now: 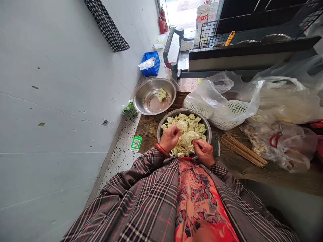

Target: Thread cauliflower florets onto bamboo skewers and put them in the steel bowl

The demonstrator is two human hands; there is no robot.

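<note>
A metal bowl full of cauliflower florets stands on the dark wooden table in front of me. Over its left part is my left hand, its fingers pinched together beside a pale floret; what they grip is too small to make out. My right hand, over the right side of the bowl, pinches the edge of a cauliflower piece. Behind and to the left, a wider metal basin holds one floret with a thin stick in it.
Thin wooden skewers lie right of the bowl. Beyond them are plastic bags and a white perforated basket. A green code card lies at the left table edge, near the wall. A blue crate stands farther back.
</note>
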